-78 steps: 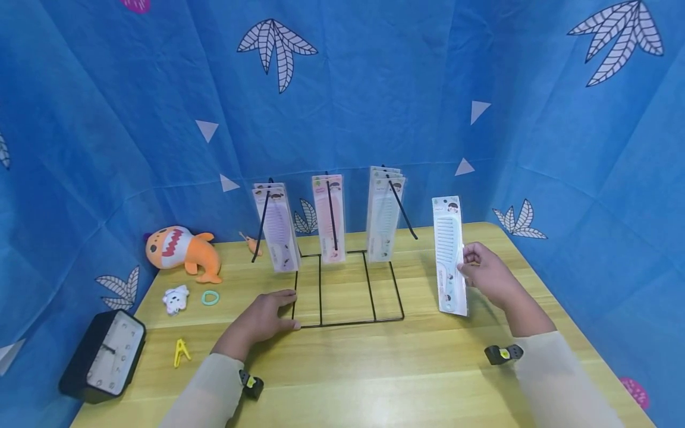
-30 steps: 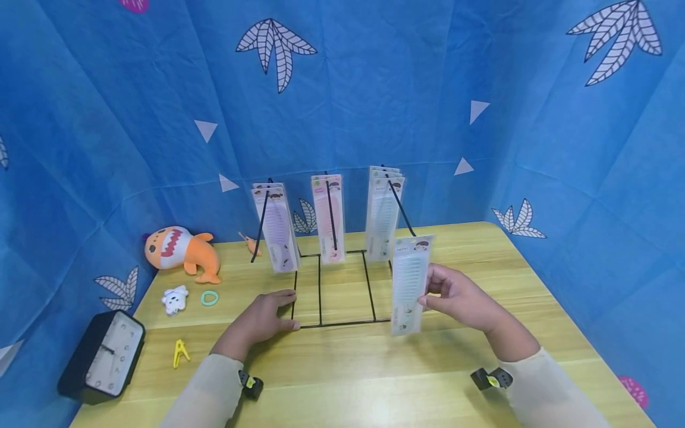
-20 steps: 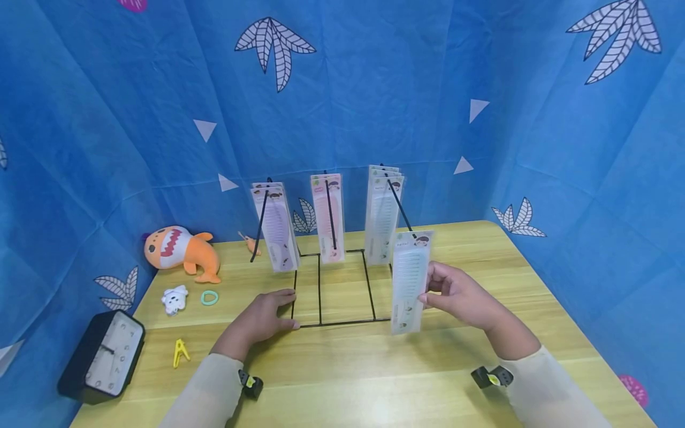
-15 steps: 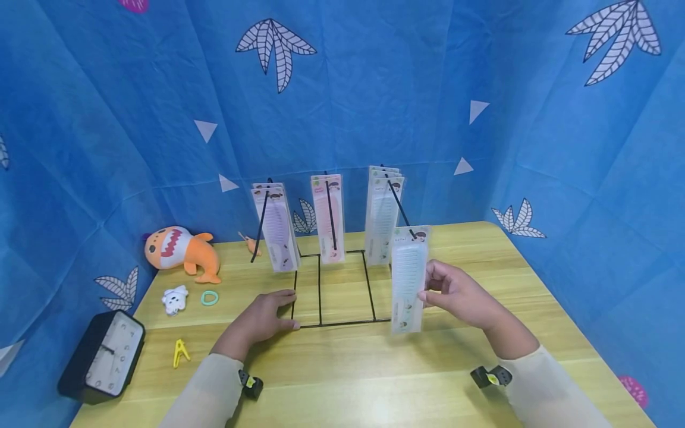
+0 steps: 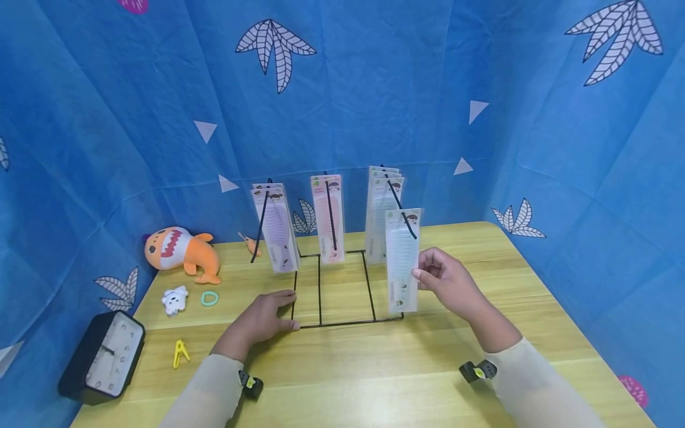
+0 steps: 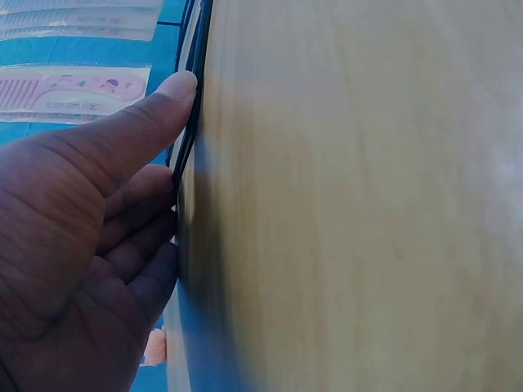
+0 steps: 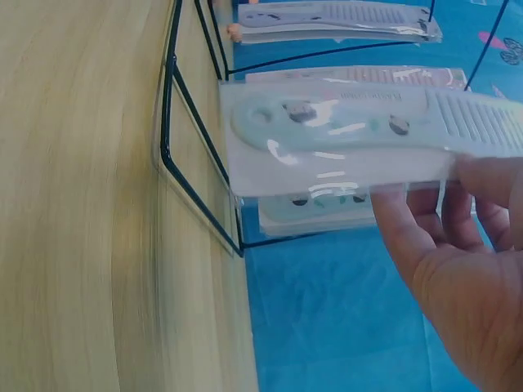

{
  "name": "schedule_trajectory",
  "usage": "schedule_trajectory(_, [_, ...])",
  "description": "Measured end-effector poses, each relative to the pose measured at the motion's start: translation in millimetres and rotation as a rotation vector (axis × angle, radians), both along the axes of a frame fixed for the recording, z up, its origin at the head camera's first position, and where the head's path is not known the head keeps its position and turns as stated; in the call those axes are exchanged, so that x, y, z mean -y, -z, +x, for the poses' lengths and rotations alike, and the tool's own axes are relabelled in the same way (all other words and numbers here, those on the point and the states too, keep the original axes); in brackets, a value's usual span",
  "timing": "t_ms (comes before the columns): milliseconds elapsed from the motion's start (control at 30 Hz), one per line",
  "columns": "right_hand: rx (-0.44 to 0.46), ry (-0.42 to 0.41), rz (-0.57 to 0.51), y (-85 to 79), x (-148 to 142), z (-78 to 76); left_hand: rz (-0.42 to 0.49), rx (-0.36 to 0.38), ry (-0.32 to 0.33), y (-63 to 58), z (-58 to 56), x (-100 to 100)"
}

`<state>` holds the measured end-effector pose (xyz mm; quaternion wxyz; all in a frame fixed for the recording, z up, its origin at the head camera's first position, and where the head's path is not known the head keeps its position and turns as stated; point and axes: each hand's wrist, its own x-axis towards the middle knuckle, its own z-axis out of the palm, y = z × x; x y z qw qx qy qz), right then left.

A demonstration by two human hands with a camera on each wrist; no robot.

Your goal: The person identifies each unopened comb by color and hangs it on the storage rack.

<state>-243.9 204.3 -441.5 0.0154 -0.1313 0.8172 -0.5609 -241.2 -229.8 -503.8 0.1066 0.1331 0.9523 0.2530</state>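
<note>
My right hand [image 5: 448, 284] pinches the right edge of a pale green comb [image 5: 401, 270] in a clear-fronted card pack. The pack hangs upright on the right-hand prong of a black wire display rack [image 5: 348, 323], whose tip sticks out through its top. Behind it on that prong are several more green comb packs [image 5: 377, 223]. Pink comb packs [image 5: 321, 221] hang on the middle prong, purple ones [image 5: 276, 238] on the left. My left hand [image 5: 261, 320] rests on the rack base's front left corner, thumb and fingertips touching the wire [image 6: 189, 135].
To the left lie an orange shark plush [image 5: 184, 252], a white bear-shaped trinket [image 5: 175, 300], a mint hair tie [image 5: 210, 298] and a yellow clip [image 5: 181, 353]. A black clock [image 5: 104, 356] stands near the table's left edge. Blue curtain [image 5: 342, 107] surrounds the wooden table [image 5: 364, 380].
The right hand has brought the green comb pack from the right to the prong, then slid it backward and up along it. The left hand has stayed on the rack base.
</note>
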Motion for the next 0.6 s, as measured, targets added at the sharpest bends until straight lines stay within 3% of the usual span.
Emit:
schedule_trajectory(300, [-0.033,0.114,0.01,1.8,15.5,-14.8,0.014,0.006,-0.004,0.9,0.3,1.1])
schedule_trajectory(600, [-0.037,0.126,-0.049,2.6,26.7,-29.1,0.018,0.006,-0.011,3.0,-1.1,1.2])
